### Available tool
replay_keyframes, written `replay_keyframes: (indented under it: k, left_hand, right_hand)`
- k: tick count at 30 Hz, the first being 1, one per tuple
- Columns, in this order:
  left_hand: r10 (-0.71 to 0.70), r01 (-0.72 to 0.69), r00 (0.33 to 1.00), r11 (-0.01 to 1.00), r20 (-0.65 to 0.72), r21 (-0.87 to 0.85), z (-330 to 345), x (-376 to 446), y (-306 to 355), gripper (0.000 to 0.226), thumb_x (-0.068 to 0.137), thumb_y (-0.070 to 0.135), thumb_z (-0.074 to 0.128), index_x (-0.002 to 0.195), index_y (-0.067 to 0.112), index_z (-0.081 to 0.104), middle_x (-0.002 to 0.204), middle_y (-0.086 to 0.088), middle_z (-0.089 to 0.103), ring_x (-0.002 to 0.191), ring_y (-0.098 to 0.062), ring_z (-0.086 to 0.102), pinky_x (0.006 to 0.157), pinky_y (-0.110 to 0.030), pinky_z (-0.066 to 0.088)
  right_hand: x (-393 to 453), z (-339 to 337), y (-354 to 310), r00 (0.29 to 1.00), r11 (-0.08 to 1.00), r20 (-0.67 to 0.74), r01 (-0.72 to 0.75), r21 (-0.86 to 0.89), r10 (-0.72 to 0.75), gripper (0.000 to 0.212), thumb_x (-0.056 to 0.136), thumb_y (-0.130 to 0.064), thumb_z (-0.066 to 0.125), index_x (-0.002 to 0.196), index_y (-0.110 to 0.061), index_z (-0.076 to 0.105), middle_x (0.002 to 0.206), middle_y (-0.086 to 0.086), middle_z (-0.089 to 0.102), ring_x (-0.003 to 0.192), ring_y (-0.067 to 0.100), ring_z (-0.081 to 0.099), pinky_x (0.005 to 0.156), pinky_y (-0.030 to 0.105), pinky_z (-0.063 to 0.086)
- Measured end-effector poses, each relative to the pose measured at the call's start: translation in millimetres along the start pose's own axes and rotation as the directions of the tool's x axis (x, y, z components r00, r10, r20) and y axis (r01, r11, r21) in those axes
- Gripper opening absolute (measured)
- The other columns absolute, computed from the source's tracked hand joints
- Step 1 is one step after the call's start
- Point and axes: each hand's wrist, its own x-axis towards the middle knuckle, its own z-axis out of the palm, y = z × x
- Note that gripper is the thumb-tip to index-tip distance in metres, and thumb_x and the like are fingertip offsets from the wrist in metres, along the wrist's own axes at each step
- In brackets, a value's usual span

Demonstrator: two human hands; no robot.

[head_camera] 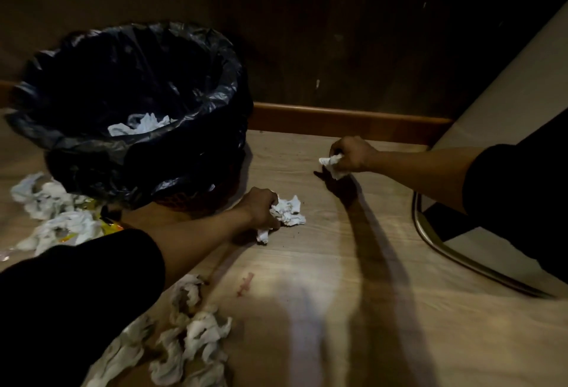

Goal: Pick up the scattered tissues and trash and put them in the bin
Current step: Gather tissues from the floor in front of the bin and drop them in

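Observation:
A bin [212, 128] lined with a black bag stands on the wooden floor at the left, with white tissue [140, 125] inside. My left hand [259, 210] rests on the floor just right of the bin, fingers closed on a crumpled white tissue [289, 211]. My right hand [353, 153] is lifted a little above the floor farther right, closed on a small tissue wad [333, 165]. Several crumpled tissues [190, 337] lie near me at the bottom left. More tissues [52, 208] and a yellow wrapper [112, 227] lie left of the bin.
A dark wall with a wooden skirting board [338, 119] runs behind the bin. A light piece of furniture with a curved metal frame [442, 248] stands at the right. A small red mark [246, 283] shows on the floor.

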Motion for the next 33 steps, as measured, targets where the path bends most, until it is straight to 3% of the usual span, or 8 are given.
replay_keyframes:
  k: [5, 11, 16, 19, 22, 27, 30, 33]
  left_hand:
    - [0.041, -0.041, 0.997, 0.999, -0.063, 0.009, -41.4, -44.9, 7.6, 0.054, 0.073, 0.035, 0.082, 0.117, 0.012, 0.062, 0.117, -0.009, 0.066, 0.104, -0.024, 0.062, 0.079, -0.027, 0.046]
    - [0.103, -0.106, 0.968, 0.994, -0.231, -0.002, -109.5, -96.7, 23.2, 0.052, 0.073, 0.035, 0.083, 0.116, 0.012, 0.064, 0.110, -0.007, 0.068, 0.100, -0.021, 0.064, 0.074, -0.023, 0.040]
    - [0.123, -0.163, 0.908, 0.984, -0.401, -0.067, -172.6, -136.2, 25.7, 0.040, 0.073, 0.033, 0.083, 0.100, 0.009, 0.066, 0.086, -0.001, 0.058, 0.086, -0.020, 0.062, 0.067, -0.028, 0.037]
    - [-0.005, -0.147, 0.887, 0.945, -0.462, -0.293, -200.6, -150.9, 17.4, 0.045, 0.077, 0.032, 0.081, 0.111, 0.008, 0.064, 0.097, -0.002, 0.057, 0.088, -0.016, 0.056, 0.070, -0.029, 0.040]
    - [-0.188, -0.170, 0.895, 0.695, -0.405, -0.699, -223.5, -165.3, 8.4, 0.038, 0.075, 0.026, 0.083, 0.102, 0.005, 0.068, 0.089, -0.008, 0.064, 0.072, -0.015, 0.058, 0.057, -0.027, 0.045]
    - [-0.388, -0.204, 0.786, 0.572, -0.481, -0.795, -249.2, -176.8, -21.2, 0.036, 0.077, 0.027, 0.082, 0.068, 0.023, 0.048, 0.075, 0.004, 0.052, 0.070, -0.010, 0.054, 0.073, -0.030, 0.049]
    - [-0.533, -0.146, 0.690, 0.561, -0.490, -0.815, -253.5, -168.0, -51.3, 0.030, 0.074, 0.035, 0.082, 0.086, 0.016, 0.062, 0.096, -0.006, 0.063, 0.093, -0.023, 0.064, 0.077, -0.035, 0.052]
    - [-0.583, -0.047, 0.669, 0.586, -0.461, -0.809, -247.2, -163.7, -63.9, 0.049, 0.082, 0.034, 0.076, 0.119, 0.005, 0.061, 0.119, -0.011, 0.063, 0.105, -0.029, 0.061, 0.086, -0.034, 0.051]
  right_hand:
    - [-15.4, -42.5, -19.5, 0.986, 0.979, -0.161, -0.016, 0.203, 0.049, 0.025, 0.085, -0.023, 0.074, 0.105, -0.008, 0.071, 0.100, 0.006, 0.066, 0.086, 0.017, 0.063, 0.062, 0.024, 0.052]
    - [-43.7, -80.8, -62.5, 0.954, 0.945, -0.299, 0.086, 0.315, 0.013, 0.028, 0.085, -0.021, 0.074, 0.111, -0.010, 0.070, 0.104, 0.006, 0.066, 0.097, 0.020, 0.064, 0.065, 0.022, 0.048]
    - [-57.8, -105.6, -120.3, 0.913, 0.871, -0.406, 0.162, 0.463, 0.046, 0.031, 0.081, -0.018, 0.078, 0.110, -0.013, 0.071, 0.110, 0.011, 0.070, 0.097, 0.022, 0.069, 0.072, 0.031, 0.058]
    - [-64.4, -117.2, -158.2, 0.906, 0.839, -0.423, 0.253, 0.481, -0.030, 0.030, 0.081, -0.015, 0.077, 0.110, -0.013, 0.071, 0.105, 0.007, 0.071, 0.085, 0.016, 0.069, 0.057, 0.019, 0.052]
    - [-72.5, -131.6, -195.4, 0.888, 0.800, -0.453, 0.330, 0.501, -0.082, 0.024, 0.081, -0.012, 0.076, 0.105, -0.014, 0.071, 0.091, 0.002, 0.069, 0.071, 0.007, 0.064, 0.045, 0.012, 0.047]
    - [-69.8, -137.7, -242.3, 0.894, 0.774, -0.423, 0.373, 0.513, -0.150, 0.026, 0.077, -0.014, 0.078, 0.101, -0.022, 0.071, 0.098, 0.002, 0.070, 0.079, 0.008, 0.065, 0.057, 0.018, 0.050]
    - [-64.8, -129.9, -264.6, 0.920, 0.778, -0.351, 0.347, 0.524, -0.175, 0.031, 0.076, -0.014, 0.079, 0.106, -0.018, 0.072, 0.104, 0.006, 0.071, 0.092, 0.018, 0.069, 0.068, 0.026, 0.056]
    - [-61.2, -120.8, -281.0, 0.941, 0.806, -0.272, 0.319, 0.500, -0.203, 0.042, 0.079, -0.015, 0.078, 0.120, -0.017, 0.069, 0.112, 0.009, 0.070, 0.101, 0.024, 0.069, 0.078, 0.031, 0.059]
